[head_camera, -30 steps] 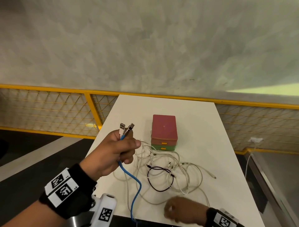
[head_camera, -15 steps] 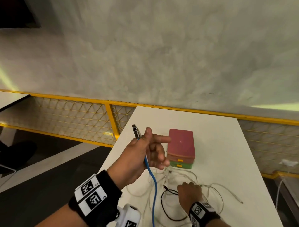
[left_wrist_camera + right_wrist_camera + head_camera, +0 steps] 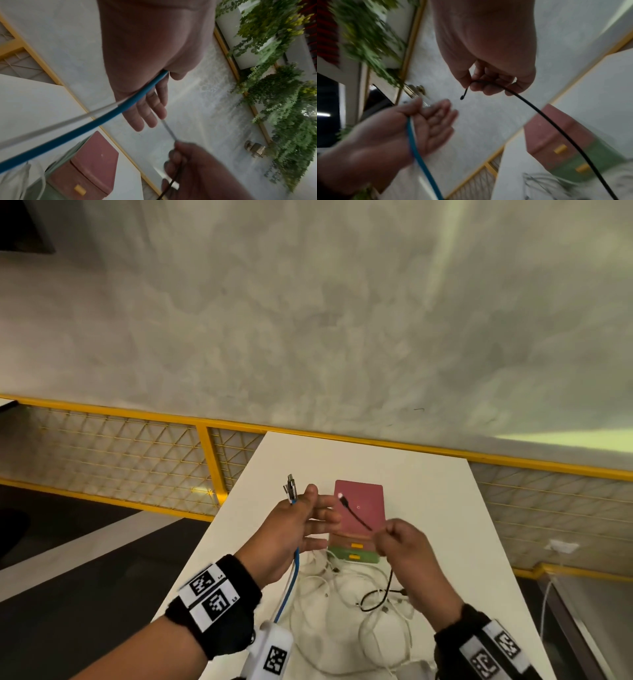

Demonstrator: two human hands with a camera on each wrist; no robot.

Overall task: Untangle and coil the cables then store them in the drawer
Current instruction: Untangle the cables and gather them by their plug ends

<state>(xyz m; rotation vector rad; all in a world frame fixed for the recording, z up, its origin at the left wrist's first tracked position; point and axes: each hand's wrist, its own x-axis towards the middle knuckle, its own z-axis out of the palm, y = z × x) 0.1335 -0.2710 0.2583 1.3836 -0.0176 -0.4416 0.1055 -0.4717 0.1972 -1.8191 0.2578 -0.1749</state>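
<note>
Early stage: my left hand [image 3: 291, 529] pins the blue cable [image 3: 286, 594] under the thumb, fingers [image 3: 325, 520] spread, my right hand [image 3: 399, 546] pinches the black cable [image 3: 356, 517], white cables [image 3: 342, 587] lie tangled on the counter [image 3: 445, 525], drawer [image 3: 354, 556] unopened, nothing coiled.

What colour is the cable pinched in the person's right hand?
Black. The black cable shows best in the right wrist view, pinched near its end by the right hand.
</note>
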